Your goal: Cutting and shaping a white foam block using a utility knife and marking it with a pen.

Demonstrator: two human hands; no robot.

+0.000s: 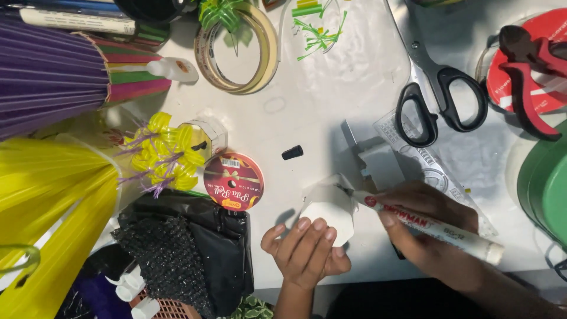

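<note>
My left hand (307,248) presses its fingertips on a small white paper piece (328,210) lying on the white table (331,82). My right hand (431,230) grips a white marker pen (431,224), its tip touching the upper right edge of the paper. A small black marker cap (292,152) lies loose just above the paper.
Black-handled scissors (440,97) and a clear ruler (425,159) lie to the upper right, red pliers (528,77) beyond. A tape roll (239,50), a red ribbon spool (233,181), yellow and purple ribbon bundles (53,159) and a black bag (189,248) crowd the left.
</note>
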